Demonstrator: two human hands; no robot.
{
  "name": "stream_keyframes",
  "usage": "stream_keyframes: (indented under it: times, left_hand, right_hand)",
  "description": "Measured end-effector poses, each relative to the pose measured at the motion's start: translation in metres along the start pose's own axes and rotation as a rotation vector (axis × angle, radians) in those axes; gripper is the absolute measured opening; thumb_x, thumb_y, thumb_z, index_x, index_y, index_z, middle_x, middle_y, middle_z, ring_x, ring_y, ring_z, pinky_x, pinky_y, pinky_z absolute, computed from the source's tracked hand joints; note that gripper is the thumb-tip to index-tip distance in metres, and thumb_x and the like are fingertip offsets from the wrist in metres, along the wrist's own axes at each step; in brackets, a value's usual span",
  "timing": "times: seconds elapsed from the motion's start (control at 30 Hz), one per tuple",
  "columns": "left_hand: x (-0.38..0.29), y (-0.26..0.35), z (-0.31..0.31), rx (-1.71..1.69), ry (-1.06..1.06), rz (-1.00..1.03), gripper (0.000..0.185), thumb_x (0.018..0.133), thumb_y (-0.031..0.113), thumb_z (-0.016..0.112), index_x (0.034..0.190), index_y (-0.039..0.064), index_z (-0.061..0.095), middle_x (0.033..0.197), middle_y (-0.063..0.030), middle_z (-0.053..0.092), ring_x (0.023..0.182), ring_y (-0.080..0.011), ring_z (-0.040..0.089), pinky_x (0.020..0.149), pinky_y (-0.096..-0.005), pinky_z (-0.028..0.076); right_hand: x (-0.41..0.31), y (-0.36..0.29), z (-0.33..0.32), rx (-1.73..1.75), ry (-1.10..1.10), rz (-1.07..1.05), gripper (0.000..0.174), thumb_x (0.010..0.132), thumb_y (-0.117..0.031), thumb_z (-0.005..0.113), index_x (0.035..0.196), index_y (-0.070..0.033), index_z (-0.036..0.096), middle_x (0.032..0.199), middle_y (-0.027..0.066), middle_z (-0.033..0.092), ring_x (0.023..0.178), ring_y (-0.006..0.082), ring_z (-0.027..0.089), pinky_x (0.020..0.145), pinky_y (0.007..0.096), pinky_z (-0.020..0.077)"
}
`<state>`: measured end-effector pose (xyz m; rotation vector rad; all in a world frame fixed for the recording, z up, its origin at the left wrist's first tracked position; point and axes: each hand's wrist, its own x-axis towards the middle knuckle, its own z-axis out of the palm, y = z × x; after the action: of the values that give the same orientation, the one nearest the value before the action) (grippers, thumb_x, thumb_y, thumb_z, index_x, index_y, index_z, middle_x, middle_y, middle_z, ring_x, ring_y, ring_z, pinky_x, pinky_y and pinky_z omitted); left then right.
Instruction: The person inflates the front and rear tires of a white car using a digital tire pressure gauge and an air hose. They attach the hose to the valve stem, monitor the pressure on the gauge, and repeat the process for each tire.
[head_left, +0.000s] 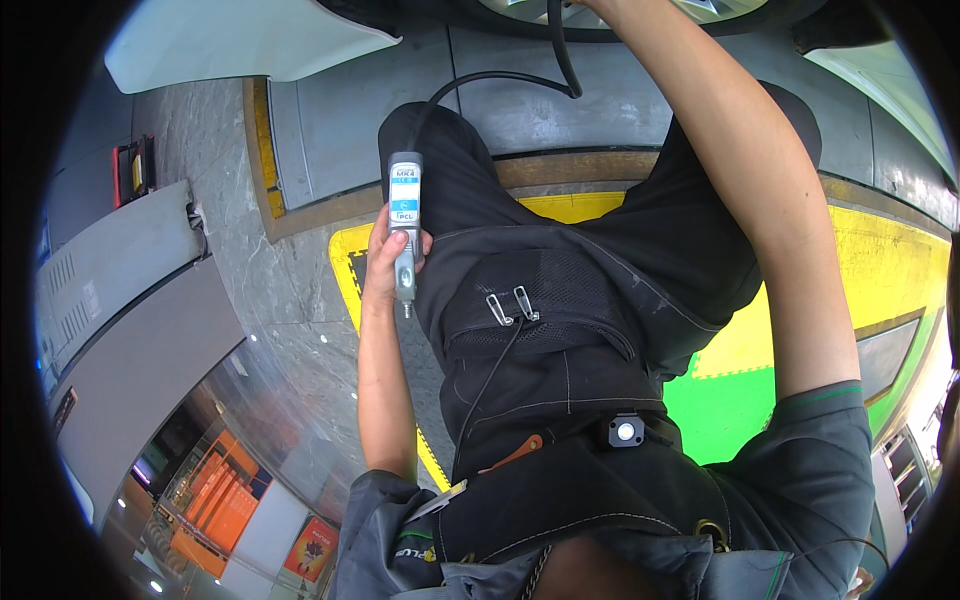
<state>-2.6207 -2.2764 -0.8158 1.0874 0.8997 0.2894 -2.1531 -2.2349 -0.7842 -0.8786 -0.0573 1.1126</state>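
Observation:
My left hand (390, 251) grips a grey PCL MK4 tyre inflator (406, 210) upright in the view, beside my left knee. A black rubber air hose (499, 75) leaves the inflator's far end and curves up to a car wheel (720, 9). My right arm stretches forward to that wheel. Only a sliver of my right hand (592, 3) shows at the top edge, close to the hose, so its fingers and whatever they touch are cut off.
White car body panels (247, 41) flank the wheel, above a grey metal platform (360, 135). Yellow floor tiles (877, 262) and green ones (712, 412) lie at right. My black apron (540, 375) carries a zipped mesh pouch and a cable. A grey cabinet (120, 262) stands at left.

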Motion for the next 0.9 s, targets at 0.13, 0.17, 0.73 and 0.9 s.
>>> stream_keyframes:
  times: [0.13, 0.17, 0.73, 0.9]
  left_hand:
    - [-0.0003, 0.0000, 0.0002, 0.002, 0.006, -0.007, 0.067, 0.082, 0.047, 0.074, 0.130, 0.006, 0.051, 0.076, -0.0133, 0.064, 0.055, -0.0109, 0.056, 0.048, -0.0208, 0.043]
    - [0.0001, -0.0005, 0.0003, 0.003, 0.010, -0.009, 0.065, 0.083, 0.046, 0.073, 0.129, 0.005, 0.052, 0.077, -0.0134, 0.064, 0.055, -0.0111, 0.056, 0.048, -0.0210, 0.043]
    - [-0.0003, 0.0000, -0.0008, -0.020, -0.003, -0.019, 0.059, 0.085, 0.043, 0.069, 0.126, 0.003, 0.053, 0.077, -0.0140, 0.064, 0.056, -0.0125, 0.056, 0.048, -0.0220, 0.042]
    - [-0.0010, 0.0002, -0.0007, -0.017, -0.014, 0.003, 0.069, 0.083, 0.048, 0.072, 0.131, 0.004, 0.051, 0.078, -0.0136, 0.064, 0.058, -0.0122, 0.057, 0.048, -0.0215, 0.042]
  right_hand:
    - [-0.0011, -0.0006, 0.0006, -0.007, 0.001, -0.003, 0.035, 0.099, -0.026, 0.028, 0.083, -0.012, 0.056, 0.052, -0.0069, 0.030, 0.040, 0.0090, 0.021, 0.036, 0.0288, 0.0149]
    - [-0.0007, -0.0007, 0.0000, -0.005, 0.000, 0.000, 0.035, 0.099, -0.026, 0.028, 0.084, -0.012, 0.056, 0.052, -0.0068, 0.030, 0.040, 0.0090, 0.021, 0.036, 0.0287, 0.0150]
    - [-0.0019, -0.0005, -0.0001, -0.008, -0.017, 0.003, 0.038, 0.100, -0.029, 0.026, 0.082, -0.012, 0.056, 0.051, -0.0073, 0.029, 0.039, 0.0089, 0.020, 0.036, 0.0290, 0.0150]
    - [-0.0025, -0.0008, 0.0011, -0.010, -0.013, 0.004, 0.039, 0.100, -0.030, 0.027, 0.082, -0.013, 0.056, 0.051, -0.0074, 0.029, 0.039, 0.0090, 0.020, 0.036, 0.0291, 0.0147]
